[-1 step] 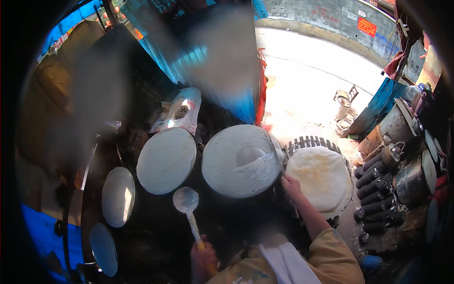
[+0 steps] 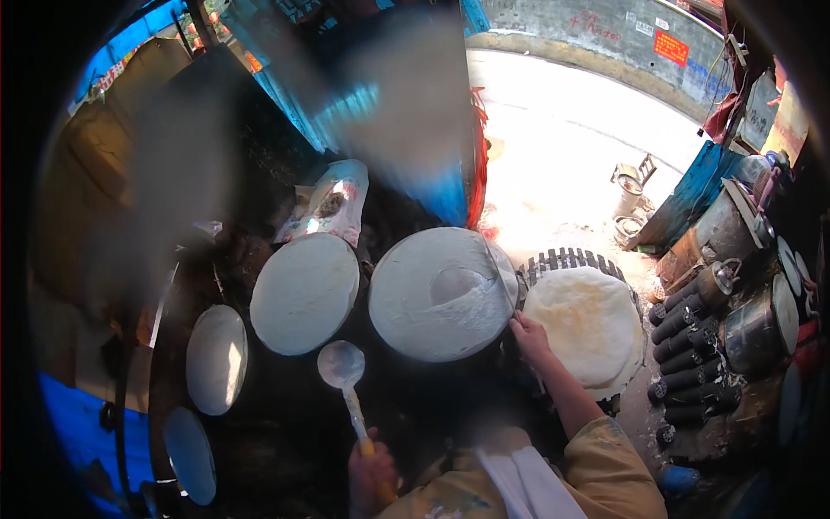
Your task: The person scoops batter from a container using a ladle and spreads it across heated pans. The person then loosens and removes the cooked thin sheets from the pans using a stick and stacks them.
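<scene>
My left hand (image 2: pixel 372 474) is closed round the yellow handle of a ladle (image 2: pixel 341 364), whose whitish round bowl hangs just in front of the middle griddle. In my right hand (image 2: pixel 530 338) is the end of a long thin spatula (image 2: pixel 501 278), its blade lying along the right side of that griddle. Pale batter (image 2: pixel 406 298) covers the round griddle, with a smoother round patch and streaks near its centre. To the right of my hand, a stack of pale flatbreads (image 2: pixel 575 324), browned on top, rests on a slatted round stand (image 2: pixel 571 258).
More round pale-covered griddles (image 2: pixel 304 294) curve away to the left. Behind them lies a printed bag (image 2: pixel 337 203). Black cylindrical coal briquettes (image 2: pixel 692 350) are piled at the right beside metal drums (image 2: pixel 750 333). A bright road and grey wall (image 2: pixel 596 39) lie beyond.
The spatula has tilted slightly, and its lower end below my right hand no longer shows. My left hand and the ladle have barely moved.
</scene>
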{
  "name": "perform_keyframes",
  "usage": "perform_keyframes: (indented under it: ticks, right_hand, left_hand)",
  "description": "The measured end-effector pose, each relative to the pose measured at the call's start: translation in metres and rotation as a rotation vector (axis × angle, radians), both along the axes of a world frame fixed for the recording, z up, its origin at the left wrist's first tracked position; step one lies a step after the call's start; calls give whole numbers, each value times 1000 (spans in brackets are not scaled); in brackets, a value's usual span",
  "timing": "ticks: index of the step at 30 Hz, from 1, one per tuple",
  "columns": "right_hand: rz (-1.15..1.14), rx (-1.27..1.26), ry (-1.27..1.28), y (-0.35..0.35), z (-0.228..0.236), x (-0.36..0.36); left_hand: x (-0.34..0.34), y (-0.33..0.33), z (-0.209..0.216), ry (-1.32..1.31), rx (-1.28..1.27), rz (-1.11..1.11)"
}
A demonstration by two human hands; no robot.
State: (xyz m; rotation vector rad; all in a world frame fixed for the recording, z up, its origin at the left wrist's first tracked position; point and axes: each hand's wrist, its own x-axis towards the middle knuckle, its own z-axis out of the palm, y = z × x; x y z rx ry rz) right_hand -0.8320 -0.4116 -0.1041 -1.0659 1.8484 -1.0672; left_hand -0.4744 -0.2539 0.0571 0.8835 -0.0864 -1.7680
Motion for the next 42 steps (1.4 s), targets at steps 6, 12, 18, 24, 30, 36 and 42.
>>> perform_keyframes:
  ticks: [6,12,18,24,30,36,42]
  right_hand:
    - [-345,77,-488,47,32,87]
    - [-168,-6,-515,9,38,107]
    - [-353,9,-526,54,2,115]
    - [-120,61,-679,26,49,97]
    - [-243,105,-648,63,42,146]
    - [-106,101,-723,24,54,73]
    - [129,289,-742,49,51,69]
  left_hand:
    - [7,4,-10,26,47,-50]
    - [-3,1,-3,16,144,-37]
    - [-1,8,-9,58,96,-90]
    - [12,16,-14,1,127,-48]
    - [13,23,-17,-2,109,-32]
    - [12,21,-15,-5,98,7]
    - [59,30,-58,223,87,-63]
